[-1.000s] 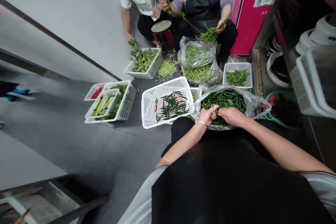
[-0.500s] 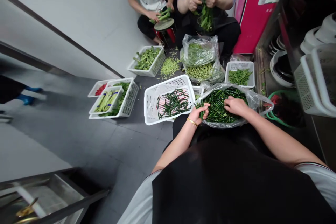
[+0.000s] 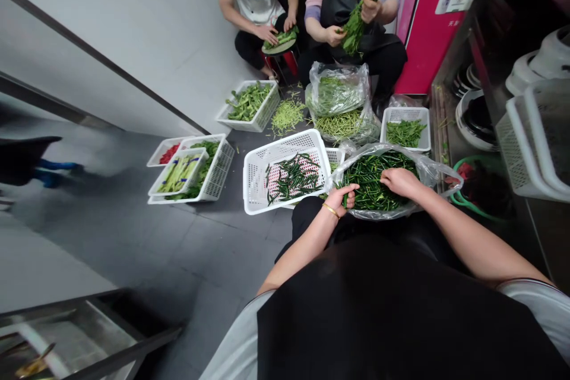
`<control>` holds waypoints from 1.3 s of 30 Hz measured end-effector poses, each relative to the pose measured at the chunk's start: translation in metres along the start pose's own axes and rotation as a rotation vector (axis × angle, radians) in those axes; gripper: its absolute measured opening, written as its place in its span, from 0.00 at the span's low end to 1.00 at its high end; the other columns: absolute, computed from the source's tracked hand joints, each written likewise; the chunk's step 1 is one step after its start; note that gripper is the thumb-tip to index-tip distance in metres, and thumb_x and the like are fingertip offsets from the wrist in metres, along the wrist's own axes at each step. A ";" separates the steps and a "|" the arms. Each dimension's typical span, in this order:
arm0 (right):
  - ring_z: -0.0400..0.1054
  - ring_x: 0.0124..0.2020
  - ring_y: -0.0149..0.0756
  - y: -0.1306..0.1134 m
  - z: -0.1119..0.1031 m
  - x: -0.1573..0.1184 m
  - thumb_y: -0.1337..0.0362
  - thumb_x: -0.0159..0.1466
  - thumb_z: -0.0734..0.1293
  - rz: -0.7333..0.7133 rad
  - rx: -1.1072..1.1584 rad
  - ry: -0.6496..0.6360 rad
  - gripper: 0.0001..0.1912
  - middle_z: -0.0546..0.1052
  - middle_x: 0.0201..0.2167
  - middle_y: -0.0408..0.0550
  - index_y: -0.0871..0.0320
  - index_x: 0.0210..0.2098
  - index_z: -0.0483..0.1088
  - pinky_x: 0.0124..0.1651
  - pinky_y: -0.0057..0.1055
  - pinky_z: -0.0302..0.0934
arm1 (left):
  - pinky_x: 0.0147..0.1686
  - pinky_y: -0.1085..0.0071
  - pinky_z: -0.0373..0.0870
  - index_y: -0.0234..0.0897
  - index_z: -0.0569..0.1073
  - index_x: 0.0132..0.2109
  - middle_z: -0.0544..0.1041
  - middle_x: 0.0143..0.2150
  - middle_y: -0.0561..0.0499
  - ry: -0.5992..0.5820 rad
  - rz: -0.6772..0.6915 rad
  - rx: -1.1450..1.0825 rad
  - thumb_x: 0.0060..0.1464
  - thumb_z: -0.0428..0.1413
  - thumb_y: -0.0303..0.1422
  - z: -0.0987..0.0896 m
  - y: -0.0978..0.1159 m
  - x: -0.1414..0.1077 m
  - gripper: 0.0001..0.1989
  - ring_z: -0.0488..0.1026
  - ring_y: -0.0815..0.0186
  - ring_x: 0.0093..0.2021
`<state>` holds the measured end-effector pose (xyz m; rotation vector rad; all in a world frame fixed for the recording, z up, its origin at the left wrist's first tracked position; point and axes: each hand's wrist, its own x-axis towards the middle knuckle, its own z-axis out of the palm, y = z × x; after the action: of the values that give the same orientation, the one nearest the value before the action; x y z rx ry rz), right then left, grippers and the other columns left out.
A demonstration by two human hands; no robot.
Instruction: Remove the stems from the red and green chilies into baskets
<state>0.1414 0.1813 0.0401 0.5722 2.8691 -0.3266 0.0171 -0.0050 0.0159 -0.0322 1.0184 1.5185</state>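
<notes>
A clear plastic bag (image 3: 430, 172) full of thin dark green peppers (image 3: 374, 181) lies open in front of my lap. My left hand (image 3: 341, 199), with a gold bracelet at the wrist, is closed on some green peppers at the bag's left edge. Over the right part of the pile my right hand (image 3: 398, 182) is pinched; what it holds, if anything, is too small to make out. Left of the bag, a white perforated basket (image 3: 256, 187) stands tilted, with more dark green peppers (image 3: 296, 178) spread on its bottom.
Two people sit opposite, one with leafy greens (image 3: 355, 29), the other at a round stool (image 3: 285, 44). Vegetable baskets (image 3: 218, 175) stand at the left, bagged greens (image 3: 341, 95) ahead. A green basket (image 3: 472, 211) and metal shelving are at the right. Someone's blue boots (image 3: 48, 175) show far left.
My left hand has turned slightly and fewer peppers stick up from it. My right hand has shifted slightly on the pile. The person opposite has lowered and tilted the greens.
</notes>
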 end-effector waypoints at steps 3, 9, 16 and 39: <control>0.73 0.39 0.37 0.003 -0.008 -0.025 0.62 0.67 0.60 -0.070 0.234 0.123 0.12 0.80 0.38 0.49 0.56 0.35 0.74 0.42 0.29 0.60 | 0.16 0.81 0.43 0.28 0.73 0.38 0.57 0.18 0.61 -0.024 -0.086 -0.038 0.47 0.67 0.35 0.010 -0.009 0.007 0.16 0.51 0.80 0.16; 0.67 0.23 0.32 -0.035 0.034 -0.067 0.51 0.66 0.59 -0.104 0.748 0.023 0.17 0.74 0.23 0.43 0.56 0.28 0.68 0.31 0.28 0.59 | 0.16 0.79 0.44 0.32 0.70 0.34 0.59 0.16 0.61 -0.089 0.059 0.036 0.38 0.70 0.37 0.026 -0.028 0.010 0.20 0.53 0.78 0.15; 0.65 0.23 0.32 -0.050 0.040 -0.061 0.51 0.70 0.52 -0.231 0.688 0.060 0.24 0.70 0.19 0.44 0.57 0.26 0.67 0.30 0.28 0.58 | 0.17 0.77 0.49 0.32 0.71 0.31 0.63 0.16 0.59 -0.061 0.196 0.182 0.37 0.69 0.39 0.026 -0.029 -0.007 0.19 0.56 0.77 0.15; 0.72 0.36 0.39 -0.043 0.013 -0.052 0.62 0.71 0.52 -0.159 -0.153 -0.039 0.19 0.76 0.41 0.60 0.63 0.45 0.72 0.35 0.30 0.61 | 0.16 0.80 0.47 0.26 0.73 0.30 0.64 0.19 0.56 0.000 0.008 0.068 0.37 0.71 0.31 0.024 -0.017 0.016 0.17 0.59 0.78 0.17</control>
<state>0.1731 0.1214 0.0472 0.3072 2.8750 -0.1379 0.0393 0.0197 0.0118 0.0194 1.0711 1.4898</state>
